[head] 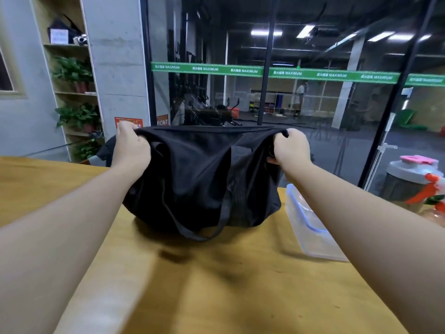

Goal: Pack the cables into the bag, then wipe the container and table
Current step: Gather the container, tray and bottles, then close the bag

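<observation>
While a clear plastic container lies at centre right on the wooden table, partly behind the right forearm, with a spray bottle at the right edge, the black bag sits mid-frame; left hand and right hand grip its top corners with curled fingers; its contents are hidden.

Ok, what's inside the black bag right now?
Cannot be seen. The black bag stands on the wooden table, left hand and right hand gripping its top ends; dark fabric covers the inside. No cables show anywhere.
</observation>
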Tool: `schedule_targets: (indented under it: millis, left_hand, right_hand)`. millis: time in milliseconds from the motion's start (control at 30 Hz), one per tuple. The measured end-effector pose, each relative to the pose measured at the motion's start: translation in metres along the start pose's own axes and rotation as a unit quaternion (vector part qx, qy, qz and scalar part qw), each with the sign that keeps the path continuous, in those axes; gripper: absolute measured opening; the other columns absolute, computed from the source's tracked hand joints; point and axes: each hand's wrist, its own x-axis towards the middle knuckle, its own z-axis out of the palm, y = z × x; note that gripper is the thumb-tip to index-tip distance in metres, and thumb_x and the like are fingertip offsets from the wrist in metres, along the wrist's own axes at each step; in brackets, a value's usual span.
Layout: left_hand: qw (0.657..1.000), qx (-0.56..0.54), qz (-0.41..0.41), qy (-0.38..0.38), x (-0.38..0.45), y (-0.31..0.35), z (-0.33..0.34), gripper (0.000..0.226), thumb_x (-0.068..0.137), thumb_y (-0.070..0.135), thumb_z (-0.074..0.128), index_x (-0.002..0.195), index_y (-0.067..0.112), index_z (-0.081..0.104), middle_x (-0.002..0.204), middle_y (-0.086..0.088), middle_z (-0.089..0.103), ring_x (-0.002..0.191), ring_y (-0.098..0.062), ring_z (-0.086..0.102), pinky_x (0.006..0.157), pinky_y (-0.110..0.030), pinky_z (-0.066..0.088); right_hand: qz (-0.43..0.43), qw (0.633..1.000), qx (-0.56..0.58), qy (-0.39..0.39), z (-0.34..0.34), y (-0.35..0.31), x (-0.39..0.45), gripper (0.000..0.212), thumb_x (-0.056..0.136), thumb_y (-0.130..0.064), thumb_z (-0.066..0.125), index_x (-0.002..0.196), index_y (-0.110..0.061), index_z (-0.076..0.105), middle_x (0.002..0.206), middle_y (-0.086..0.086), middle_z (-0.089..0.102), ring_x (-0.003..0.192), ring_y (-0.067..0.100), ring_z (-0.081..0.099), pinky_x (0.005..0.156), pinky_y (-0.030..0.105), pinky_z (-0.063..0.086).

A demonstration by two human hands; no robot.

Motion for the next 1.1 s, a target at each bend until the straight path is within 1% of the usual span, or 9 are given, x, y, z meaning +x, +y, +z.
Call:
schedule_targets:
  millis: [167,267,433,567,700,800,867,967,1100]
  left_hand:
    - [0.979,0.105,-0.017,-0.175,-0.013,-0.009,0.018,0.05,0.087,0.005,0.043,0.135,0.019,0.038,0.153,-0.005,0.008,0.129,-0.033,0.034,0.096,-0.034,0.03]
    - [0.966,0.179,0.028,-0.185,-0.025,0.004,0.013,0.061,0.086,0.004,0.038,0.141,0.031,0.032,0.156,-0.001,0.002,0.131,-0.037,0.034,0.099,-0.04,0.034]
    - [0.884,0.341,0.318,-0.027,-0.075,0.019,0.012,0.048,0.085,0.031,0.042,0.131,0.019,0.047,0.146,-0.013,0.031,0.121,-0.041,0.039,0.088,-0.047,0.04]
    - [0.785,0.294,0.537,-0.099,-0.125,0.008,0.039,0.057,0.084,0.047,0.042,0.132,0.017,0.048,0.145,-0.01,0.039,0.137,-0.03,0.029,0.105,-0.051,0.03]
    - [0.721,0.337,0.592,-0.125,-0.143,-0.01,0.059,0.061,0.08,0.057,0.047,0.13,0.021,0.041,0.15,-0.008,0.028,0.141,-0.028,0.022,0.107,-0.061,0.023]
    - [0.709,0.359,0.596,-0.117,-0.132,-0.01,0.066,0.058,0.079,0.058,0.048,0.126,0.025,0.044,0.15,-0.008,0.03,0.14,-0.029,0.023,0.105,-0.064,0.022]
    - [0.716,0.37,0.578,-0.129,-0.125,-0.009,0.071,0.054,0.079,0.059,0.046,0.124,0.027,0.046,0.15,-0.008,0.032,0.139,-0.032,0.027,0.103,-0.066,0.024]
    - [0.757,0.377,0.505,-0.172,-0.119,-0.009,0.08,0.054,0.078,0.058,0.037,0.12,0.028,0.056,0.146,-0.008,0.039,0.129,-0.038,0.04,0.093,-0.066,0.036]
    - [0.796,0.359,0.443,-0.201,-0.115,-0.012,0.092,0.053,0.081,0.049,0.04,0.121,0.021,0.06,0.145,-0.01,0.04,0.128,-0.039,0.042,0.086,-0.063,0.042]
  right_hand:
    - [0.105,0.994,0.023,0.024,0.008,0.029,-0.001,0.011,0.09,-0.014,0.042,0.09,-0.006,0.05,0.098,0.014,0.059,0.078,0.032,0.061,0.078,0.05,0.057]
    - [0.136,0.989,0.03,0.044,0.015,0.039,0.0,0.014,0.091,-0.017,0.04,0.098,-0.007,0.047,0.105,0.016,0.059,0.095,0.037,0.06,0.089,0.051,0.051]
    - [0.113,0.992,-0.027,0.05,0.022,0.045,0.0,0.02,0.095,-0.016,0.036,0.076,-0.011,0.035,0.075,0.003,0.038,0.083,0.024,0.043,0.077,0.033,0.041]
    - [0.093,0.993,-0.051,0.055,0.018,0.046,-0.003,0.026,0.097,-0.016,0.036,0.115,0.001,0.044,0.095,0.009,0.048,0.089,0.025,0.045,0.078,0.033,0.037]
    - [0.061,0.994,-0.07,0.049,0.009,0.046,-0.002,0.02,0.095,-0.017,0.041,0.108,-0.003,0.046,0.095,0.008,0.049,0.086,0.024,0.047,0.074,0.031,0.038]
    - [0.055,0.995,-0.075,0.044,0.003,0.049,0.004,0.02,0.09,-0.016,0.045,0.073,-0.017,0.034,0.07,0.002,0.039,0.075,0.023,0.04,0.062,0.03,0.036]
    - [0.06,0.995,-0.07,0.046,-0.003,0.05,0.006,0.025,0.086,-0.016,0.046,0.069,-0.02,0.028,0.066,0.0,0.036,0.073,0.025,0.042,0.063,0.033,0.04]
    - [0.06,0.993,-0.092,0.029,-0.011,0.048,0.0,0.011,0.089,-0.014,0.047,0.097,-0.013,0.039,0.09,0.005,0.05,0.08,0.025,0.048,0.069,0.035,0.041]
    - [-0.03,0.985,-0.17,0.005,-0.009,0.05,-0.017,0.055,0.088,-0.008,0.046,0.14,-0.013,0.028,0.146,0.003,0.026,0.114,0.028,0.047,0.094,0.039,0.041]
